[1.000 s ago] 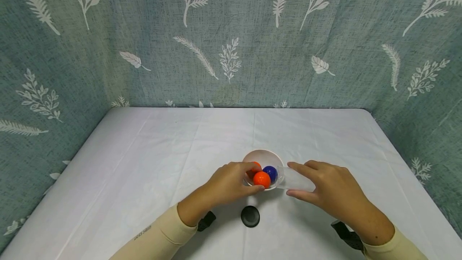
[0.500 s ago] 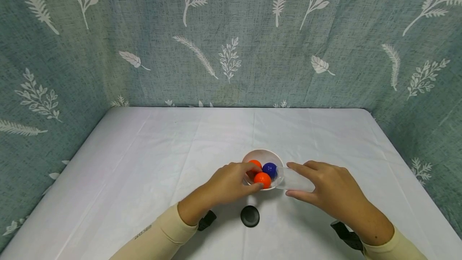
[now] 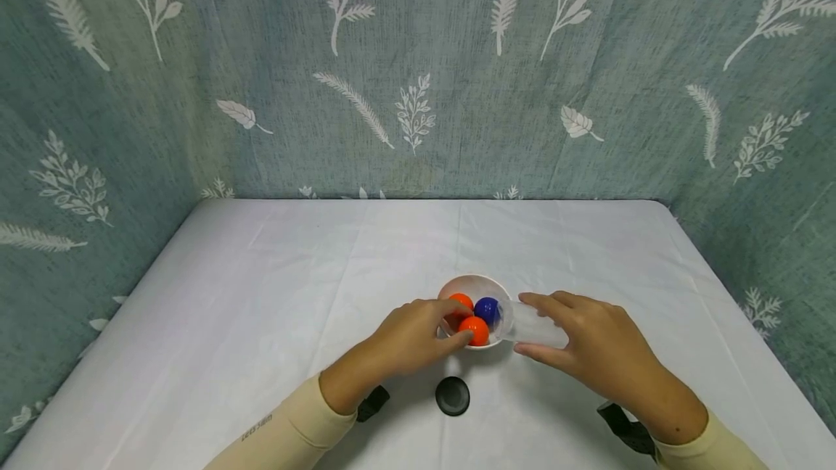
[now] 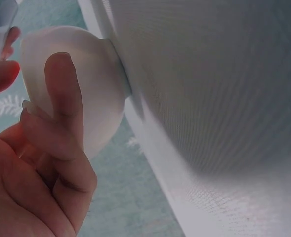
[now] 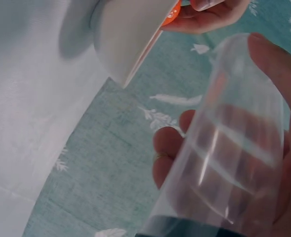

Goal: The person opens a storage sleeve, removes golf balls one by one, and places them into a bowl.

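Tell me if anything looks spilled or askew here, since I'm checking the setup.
Nothing is spilled. The clear cup is tipped on its side in the right hand, mouth at the white bowl. A black lid lies alone on the table.

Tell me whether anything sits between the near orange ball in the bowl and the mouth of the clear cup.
Nothing visible blocks it. The orange ball lies in the bowl at the left hand, and the clear cup, held tilted by the right hand, opens right over the rim.
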Demonstrator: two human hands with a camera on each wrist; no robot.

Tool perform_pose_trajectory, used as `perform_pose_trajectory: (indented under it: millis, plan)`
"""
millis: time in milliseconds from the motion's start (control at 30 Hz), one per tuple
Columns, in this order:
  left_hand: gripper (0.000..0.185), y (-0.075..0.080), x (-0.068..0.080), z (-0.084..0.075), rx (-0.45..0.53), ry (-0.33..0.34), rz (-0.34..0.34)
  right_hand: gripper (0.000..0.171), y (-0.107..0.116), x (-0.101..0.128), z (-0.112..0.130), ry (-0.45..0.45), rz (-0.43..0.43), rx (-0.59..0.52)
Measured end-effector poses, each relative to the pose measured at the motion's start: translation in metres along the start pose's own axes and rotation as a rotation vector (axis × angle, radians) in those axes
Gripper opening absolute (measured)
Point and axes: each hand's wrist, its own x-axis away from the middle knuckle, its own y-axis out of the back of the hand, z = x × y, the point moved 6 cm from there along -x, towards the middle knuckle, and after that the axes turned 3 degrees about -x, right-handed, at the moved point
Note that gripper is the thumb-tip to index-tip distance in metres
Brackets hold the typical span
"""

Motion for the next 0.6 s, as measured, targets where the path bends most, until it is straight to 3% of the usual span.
perform_pose_trajectory:
  millis: [367, 600]
  plan:
    - [0.032, -0.002, -0.001, 0.002, 0.007, 0.0, 0.016, 0.062, 0.005, -0.002, -0.011, -0.063, -0.159, -0.146]
    - [0.03, 0.0, 0.0, 0.001, -0.003, 0.0, 0.004, 0.054, 0.001, -0.005, -0.027, -0.205, -0.177, -0.3]
